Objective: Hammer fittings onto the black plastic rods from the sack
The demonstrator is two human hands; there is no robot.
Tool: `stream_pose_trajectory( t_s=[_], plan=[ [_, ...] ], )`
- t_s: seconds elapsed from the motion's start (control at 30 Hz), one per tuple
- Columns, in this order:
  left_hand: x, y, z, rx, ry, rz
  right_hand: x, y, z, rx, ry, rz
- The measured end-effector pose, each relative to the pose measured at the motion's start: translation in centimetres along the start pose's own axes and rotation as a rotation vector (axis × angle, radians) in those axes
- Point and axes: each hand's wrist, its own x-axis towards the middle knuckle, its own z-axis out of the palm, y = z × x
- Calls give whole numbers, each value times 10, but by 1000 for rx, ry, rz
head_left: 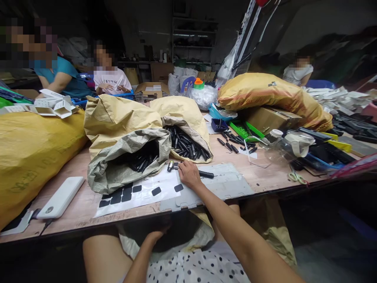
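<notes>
My right hand is closed around the middle of a small hammer. The hammer lies low over a grey board, its head pointing left and its black handle right. Below the table edge, my left hand is in shadow at the mouth of a pale sack on my lap; its fingers are hidden. Left of my right hand, a white sheet bears several black rounded-square pads. Just behind it, two open paper sacks hold many black cylindrical parts.
A white power bank and a full yellow sack are on the left. To the right are a green tray, a clear plastic jug, scissors and another stuffed sack. Several people sit across the table.
</notes>
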Motion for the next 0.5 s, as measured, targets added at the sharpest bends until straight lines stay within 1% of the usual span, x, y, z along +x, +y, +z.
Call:
stream_pose_trajectory(
  t_s=[0.03,0.07,0.13,0.17,0.2,0.23,0.27,0.3,0.33,0.4,0.43,0.47,0.5],
  plan=[
    [-10,8,-1,28,-42,-1,0,0,0,-2,-1,-2],
    [-23,18,-3,73,-122,9,0,0,0,-5,-2,-3],
    [-54,47,-12,161,-390,76,0,0,0,-11,-5,-1],
    [-70,64,-19,160,-532,123,-1,0,0,-15,-6,1],
    [-86,83,-28,126,-617,171,-1,1,0,-18,-6,4],
    [-98,103,-38,86,-624,228,-1,1,0,-20,-4,4],
    [-107,122,-50,40,-544,302,-2,1,1,-20,0,4],
    [-112,139,-62,16,-421,380,-2,1,1,-19,3,3],
    [-113,155,-75,0,-236,461,-2,1,1,-16,5,1],
    [-100,180,-100,16,243,580,-2,1,1,-8,4,1],
    [-89,189,-112,58,482,592,-1,1,1,-4,2,3],
    [-77,196,-122,120,699,567,-1,0,0,-1,-1,6],
    [-63,199,-130,195,867,516,-1,-1,0,0,-5,9]
  ],
)
